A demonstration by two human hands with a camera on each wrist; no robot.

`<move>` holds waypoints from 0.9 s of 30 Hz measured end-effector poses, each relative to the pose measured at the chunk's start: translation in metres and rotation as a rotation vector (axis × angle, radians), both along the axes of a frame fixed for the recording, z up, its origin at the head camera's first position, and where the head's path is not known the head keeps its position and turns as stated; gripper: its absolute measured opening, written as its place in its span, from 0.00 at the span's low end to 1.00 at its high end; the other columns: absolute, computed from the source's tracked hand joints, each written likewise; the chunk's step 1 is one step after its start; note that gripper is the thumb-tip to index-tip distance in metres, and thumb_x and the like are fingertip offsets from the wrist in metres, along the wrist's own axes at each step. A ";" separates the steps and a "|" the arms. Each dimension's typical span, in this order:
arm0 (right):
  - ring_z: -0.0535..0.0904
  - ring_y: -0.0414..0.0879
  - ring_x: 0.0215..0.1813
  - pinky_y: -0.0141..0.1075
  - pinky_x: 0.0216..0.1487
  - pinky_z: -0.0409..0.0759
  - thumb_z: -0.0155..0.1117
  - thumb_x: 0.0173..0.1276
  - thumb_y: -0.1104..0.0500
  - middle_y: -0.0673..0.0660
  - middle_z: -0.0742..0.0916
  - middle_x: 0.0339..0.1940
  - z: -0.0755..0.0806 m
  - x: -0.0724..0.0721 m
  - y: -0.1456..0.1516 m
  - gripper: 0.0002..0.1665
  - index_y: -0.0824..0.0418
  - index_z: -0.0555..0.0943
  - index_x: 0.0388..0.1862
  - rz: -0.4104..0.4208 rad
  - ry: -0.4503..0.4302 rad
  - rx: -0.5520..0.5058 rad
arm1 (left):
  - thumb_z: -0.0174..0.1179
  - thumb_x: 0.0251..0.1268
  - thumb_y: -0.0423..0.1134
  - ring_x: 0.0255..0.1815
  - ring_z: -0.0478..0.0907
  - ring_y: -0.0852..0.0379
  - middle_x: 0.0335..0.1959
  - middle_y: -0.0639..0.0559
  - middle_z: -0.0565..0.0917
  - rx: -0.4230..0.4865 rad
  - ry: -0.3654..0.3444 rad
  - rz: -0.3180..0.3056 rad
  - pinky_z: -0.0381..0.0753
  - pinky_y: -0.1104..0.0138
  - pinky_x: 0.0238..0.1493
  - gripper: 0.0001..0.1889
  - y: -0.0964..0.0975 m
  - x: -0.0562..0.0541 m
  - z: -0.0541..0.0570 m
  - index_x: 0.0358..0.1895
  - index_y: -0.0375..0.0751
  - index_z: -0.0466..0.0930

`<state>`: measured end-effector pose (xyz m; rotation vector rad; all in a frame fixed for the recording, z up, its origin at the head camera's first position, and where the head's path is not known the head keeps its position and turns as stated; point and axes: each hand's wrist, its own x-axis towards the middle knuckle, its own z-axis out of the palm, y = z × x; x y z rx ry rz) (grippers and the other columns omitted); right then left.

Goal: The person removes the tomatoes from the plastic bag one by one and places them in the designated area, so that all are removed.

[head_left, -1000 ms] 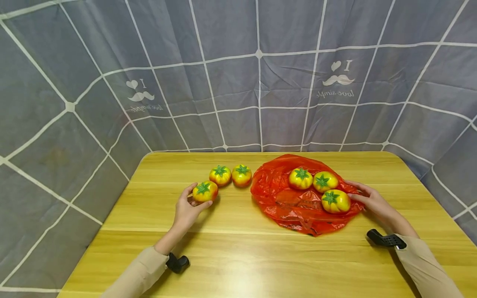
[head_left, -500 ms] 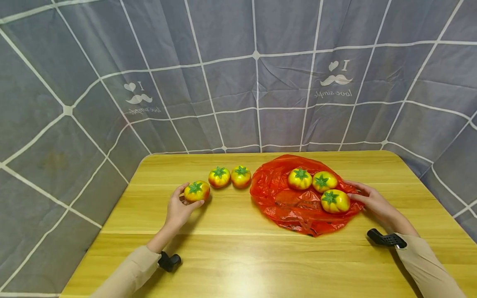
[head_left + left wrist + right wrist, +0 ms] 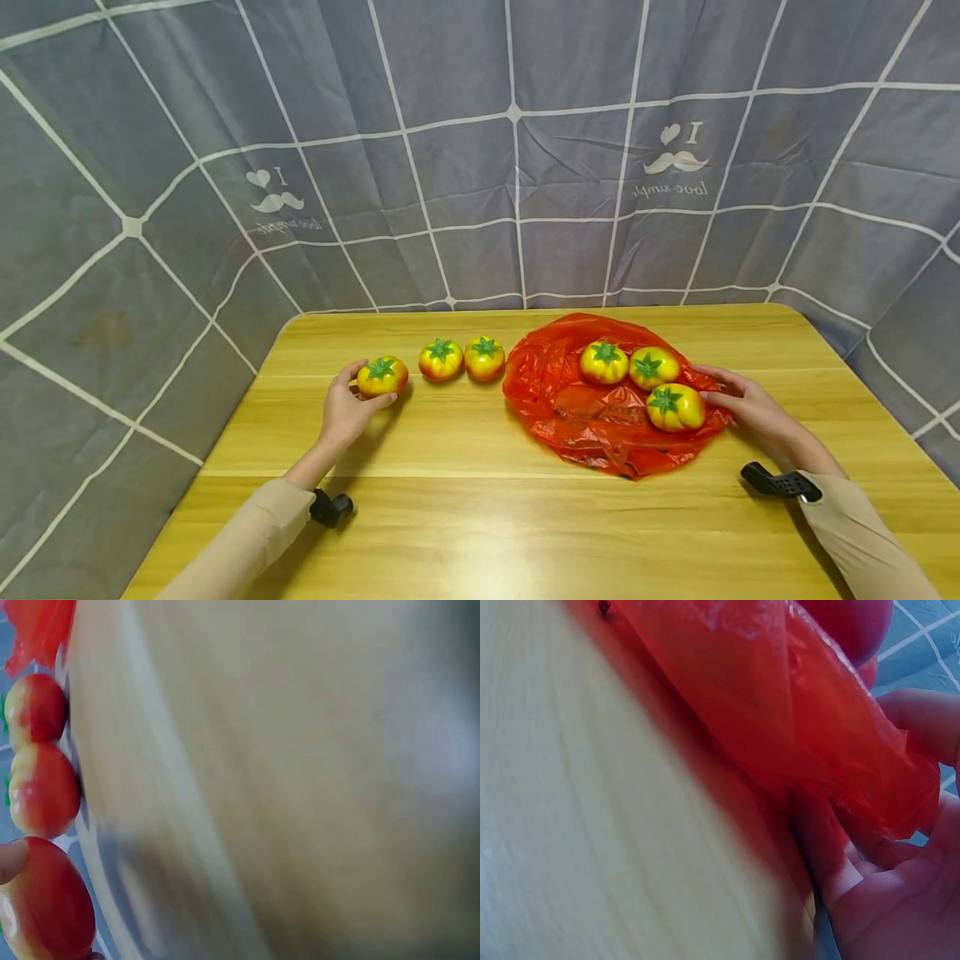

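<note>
My left hand (image 3: 347,417) holds a yellow-red tomato (image 3: 382,377) with a green star-shaped top, at the left of the table. In the left wrist view the thumb lies on that tomato (image 3: 56,904); the other fingers are mostly hidden. My right hand (image 3: 759,410) grips the right edge of a red plastic bag (image 3: 558,408), its thumb above the film and its fingers beneath in the right wrist view. On the bag sit three similar tomatoes: one at the back (image 3: 604,363), one beside it (image 3: 654,368) and one nearest the right thumb (image 3: 675,408).
Between the left hand and the bag, a tomato (image 3: 441,360) and another tomato (image 3: 484,360) stand side by side. The wooden table (image 3: 480,517) ends at a grey curtain (image 3: 450,192) with white lines, which hangs behind and along the sides.
My left hand has carried its tomato to the left, away from the two tomatoes on the table. The right hand and the bag have stayed in place.
</note>
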<state>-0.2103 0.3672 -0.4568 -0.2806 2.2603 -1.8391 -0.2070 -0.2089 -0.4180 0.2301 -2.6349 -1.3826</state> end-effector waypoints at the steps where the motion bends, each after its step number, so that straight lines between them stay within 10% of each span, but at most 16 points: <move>1: 0.78 0.26 0.48 0.23 0.46 0.79 0.55 0.72 0.61 0.30 0.80 0.49 0.000 0.000 0.000 0.26 0.55 0.69 0.68 -0.001 0.003 -0.001 | 0.70 0.52 0.33 0.54 0.73 0.39 0.61 0.33 0.68 -0.005 0.002 -0.003 0.74 0.70 0.48 0.40 0.000 -0.002 0.000 0.69 0.31 0.61; 27: 0.78 0.25 0.47 0.22 0.45 0.79 0.55 0.72 0.61 0.29 0.79 0.48 -0.003 0.001 -0.003 0.25 0.58 0.70 0.67 -0.017 0.064 0.047 | 0.70 0.52 0.36 0.65 0.65 0.35 0.65 0.29 0.66 -0.089 -0.048 -0.008 0.63 0.47 0.68 0.41 0.002 -0.036 -0.001 0.69 0.29 0.60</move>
